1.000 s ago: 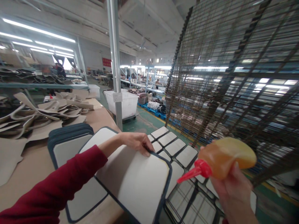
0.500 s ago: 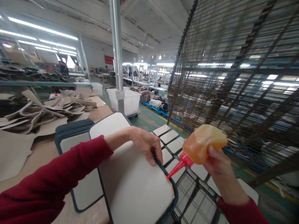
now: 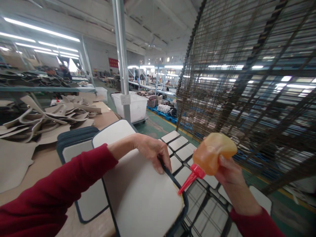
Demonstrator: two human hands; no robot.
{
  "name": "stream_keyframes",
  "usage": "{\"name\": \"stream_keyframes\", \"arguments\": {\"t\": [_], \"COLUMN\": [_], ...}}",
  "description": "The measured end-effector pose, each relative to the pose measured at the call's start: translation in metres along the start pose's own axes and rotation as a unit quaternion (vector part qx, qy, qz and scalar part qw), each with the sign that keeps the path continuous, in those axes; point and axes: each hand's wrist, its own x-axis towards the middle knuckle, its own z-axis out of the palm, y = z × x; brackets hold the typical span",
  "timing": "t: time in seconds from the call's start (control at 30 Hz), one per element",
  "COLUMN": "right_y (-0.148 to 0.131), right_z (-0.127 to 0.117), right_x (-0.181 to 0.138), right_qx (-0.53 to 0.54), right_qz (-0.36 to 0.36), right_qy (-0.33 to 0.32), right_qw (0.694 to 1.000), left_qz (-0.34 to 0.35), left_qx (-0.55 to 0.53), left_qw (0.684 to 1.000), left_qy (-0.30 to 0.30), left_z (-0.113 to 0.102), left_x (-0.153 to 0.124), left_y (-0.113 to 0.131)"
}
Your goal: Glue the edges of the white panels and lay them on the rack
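The left hand (image 3: pixel 154 151) pinches one dark-edged white panel (image 3: pixel 143 194); the right hand (image 3: pixel 230 171) grips one amber squeeze bottle (image 3: pixel 213 153), its single red nozzle (image 3: pixel 190 181) at the panel's edge.

At right I see an amber plastic bottle (image 3: pixel 211 153) with red conical nozzle (image 3: pixel 189 182); near, a navy-edged white rounded panel (image 3: pixel 142 197).

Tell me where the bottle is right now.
In the head view, the bottle is right of centre, in the right hand, with its red nozzle pointing down at the edge of the panel that the left hand holds.
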Motion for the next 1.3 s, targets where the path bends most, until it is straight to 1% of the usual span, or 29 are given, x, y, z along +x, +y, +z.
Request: {"name": "stream_keyframes", "arguments": {"t": [0.17, 0.33, 0.47, 0.6, 0.73, 0.87, 1.07, 1.2, 1.3], "right_y": [0.000, 0.000, 0.000, 0.003, 0.008, 0.013, 0.017, 0.015, 0.012], "right_z": [-0.001, -0.001, -0.002, -0.006, -0.008, -0.009, -0.006, -0.002, 0.000], "right_x": [-0.003, -0.006, -0.009, -0.012, -0.017, -0.022, -0.024, -0.022, -0.020], "right_qx": [0.011, 0.012, 0.014, 0.024, 0.053, 0.066, 0.058, 0.060, 0.049], "right_qz": [-0.008, -0.072, -0.102, -0.130, -0.153, -0.175, -0.196, -0.200, -0.205], "right_qy": [0.029, 0.059, 0.086, 0.090, 0.107, 0.106, 0.112, 0.116, 0.127], "right_qw": [0.999, 0.996, 0.991, 0.987, 0.981, 0.977, 0.972, 0.971, 0.969], "left_qz": [0.001, 0.003, 0.007, 0.008, 0.010, 0.008, 0.010, 0.016, 0.006], "left_qx": [0.002, 0.009, 0.004, -0.003, -0.047, -0.092, -0.150, -0.189, -0.225], "left_qw": [1.000, 0.999, 0.997, 0.994, 0.991, 0.984, 0.972, 0.963, 0.954], "left_qy": [0.015, 0.041, 0.077, 0.105, 0.123, 0.155, 0.178, 0.192, 0.196], "left_z": [-0.003, -0.005, -0.007, -0.010, -0.011, -0.013, -0.014, -0.011, -0.008], "left_x": [-0.005, -0.011, -0.017, -0.023, -0.028, -0.030, -0.032, -0.032, -0.033], "left_y": [-0.004, -0.010, -0.016, -0.021, -0.027, -0.037, -0.055, -0.064, -0.069]}}
